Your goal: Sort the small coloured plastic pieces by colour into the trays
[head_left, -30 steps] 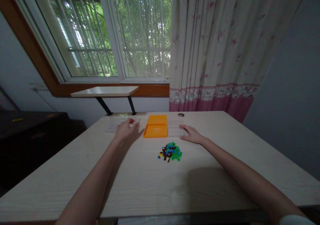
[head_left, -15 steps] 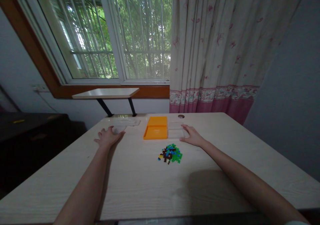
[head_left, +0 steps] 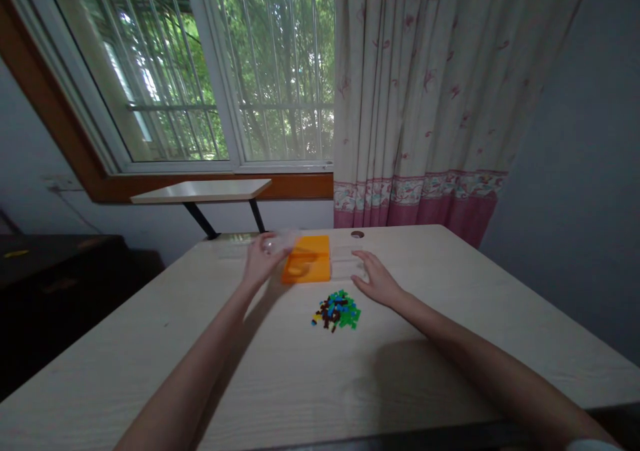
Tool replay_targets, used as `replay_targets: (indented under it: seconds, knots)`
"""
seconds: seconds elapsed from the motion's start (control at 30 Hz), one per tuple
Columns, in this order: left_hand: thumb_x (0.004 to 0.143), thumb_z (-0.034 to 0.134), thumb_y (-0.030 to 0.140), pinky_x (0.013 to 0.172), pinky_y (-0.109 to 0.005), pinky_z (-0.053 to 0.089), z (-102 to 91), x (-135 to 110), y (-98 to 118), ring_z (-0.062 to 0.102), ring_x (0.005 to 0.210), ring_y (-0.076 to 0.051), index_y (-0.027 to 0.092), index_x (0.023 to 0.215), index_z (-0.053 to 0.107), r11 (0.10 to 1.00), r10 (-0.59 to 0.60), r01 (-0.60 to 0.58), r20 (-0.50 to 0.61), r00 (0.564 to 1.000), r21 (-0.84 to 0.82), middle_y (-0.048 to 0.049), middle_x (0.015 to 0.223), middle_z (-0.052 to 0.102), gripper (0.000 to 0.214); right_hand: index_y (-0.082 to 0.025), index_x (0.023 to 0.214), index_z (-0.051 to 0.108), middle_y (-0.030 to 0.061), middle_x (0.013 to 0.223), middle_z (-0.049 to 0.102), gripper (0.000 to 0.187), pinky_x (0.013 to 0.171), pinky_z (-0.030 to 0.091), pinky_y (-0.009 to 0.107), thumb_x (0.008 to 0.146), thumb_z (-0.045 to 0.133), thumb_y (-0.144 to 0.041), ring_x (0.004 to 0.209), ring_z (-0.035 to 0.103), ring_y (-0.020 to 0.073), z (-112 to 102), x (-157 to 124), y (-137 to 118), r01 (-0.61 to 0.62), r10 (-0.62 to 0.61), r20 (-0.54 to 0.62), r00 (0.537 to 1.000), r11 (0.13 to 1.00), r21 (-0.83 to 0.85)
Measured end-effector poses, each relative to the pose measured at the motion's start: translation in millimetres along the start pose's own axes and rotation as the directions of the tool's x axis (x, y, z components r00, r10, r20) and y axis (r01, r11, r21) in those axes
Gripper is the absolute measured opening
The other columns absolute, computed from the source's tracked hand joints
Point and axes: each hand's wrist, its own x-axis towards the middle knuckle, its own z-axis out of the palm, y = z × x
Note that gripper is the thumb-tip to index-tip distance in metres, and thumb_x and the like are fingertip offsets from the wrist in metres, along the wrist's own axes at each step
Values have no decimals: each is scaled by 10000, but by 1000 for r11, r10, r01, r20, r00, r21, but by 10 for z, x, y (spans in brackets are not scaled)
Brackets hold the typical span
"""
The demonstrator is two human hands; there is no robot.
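Clear plastic piece in left hand

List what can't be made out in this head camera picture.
Head view: clear plastic piece in the left hand; blur hides its exact shape.
Head view: pile of small green, blue, brown and yellow pieces; too small and overlapped to count.
Head view: right hand at clear rectangular plastic case; contact too faint to confirm.
Head view: pale sleeve at lower right; cut off by the bottom edge.
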Motion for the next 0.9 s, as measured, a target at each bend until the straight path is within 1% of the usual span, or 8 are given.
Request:
replay_targets:
  seconds: [0.1,0.23,0.43,0.57,0.63,0.73,0.83,0.9]
  knots:
    - [518,715,366,783,-357,439,322,-295,196,528,870,-204,164,987,532,981,95,-58,202,975,-182,-52,956,528,542,-219,1317,248,103,1251,424,605,985,352,416,781,528,-238,1164,392,215,27,5,-257,17,-15,-25,1000,998,58]
    - [501,744,328,834,-344,413,561,-623,268,515,928,-194,183,968,541,961,155,-74,294,943,-268,-55,1015,514,530,-255,1308,272,109,1290,346,641,986,344,438,752,589,-290,1208,340,237,66,-9,-435,46,-42,-53,998,996,76]
    - [418,789,295,711,-278,448,662,-845,281,502,906,-191,206,977,553,957,138,-42,320,937,-288,-41,980,457,613,-216,1140,478,106,1184,394,478,954,389,389,686,629,-211,1130,412,229,90,-12,-453,-47,55,-63,996,992,120]
    - [432,794,280,696,-268,449,685,-892,301,528,852,-179,184,975,557,916,114,57,394,912,-396,-56,1002,479,600,-217,1047,521,71,1044,499,398,891,431,371,664,612,-155,1008,495,207,35,19,-403,-29,49,-105,993,983,183]
    - [459,791,277,687,-259,446,697,-895,310,548,814,-163,184,1013,529,849,85,167,443,893,-501,-55,993,512,619,-219,1023,529,57,996,539,360,854,448,356,677,602,-149,955,522,196,16,34,-359,-24,51,-126,991,978,207]
    - [508,778,295,663,-244,445,688,-872,331,570,769,-141,209,1062,475,680,22,370,521,853,-633,-34,939,558,637,-222,993,541,45,962,573,295,807,464,325,708,615,-195,908,547,181,21,45,-275,-49,97,-180,979,967,250]
    - [568,753,316,682,-250,453,645,-840,355,591,786,-139,210,1005,489,510,-42,544,612,790,-666,-25,909,589,522,-222,988,542,47,973,586,284,790,473,305,719,630,-242,913,558,175,40,44,-196,-76,150,-221,964,947,311]
    - [597,740,308,701,-259,459,616,-831,366,602,786,-141,190,967,519,438,-30,611,668,743,-660,-33,903,608,447,-224,1004,539,50,1001,589,293,822,463,312,726,626,-245,947,556,176,34,42,-164,-65,138,-209,968,944,323]
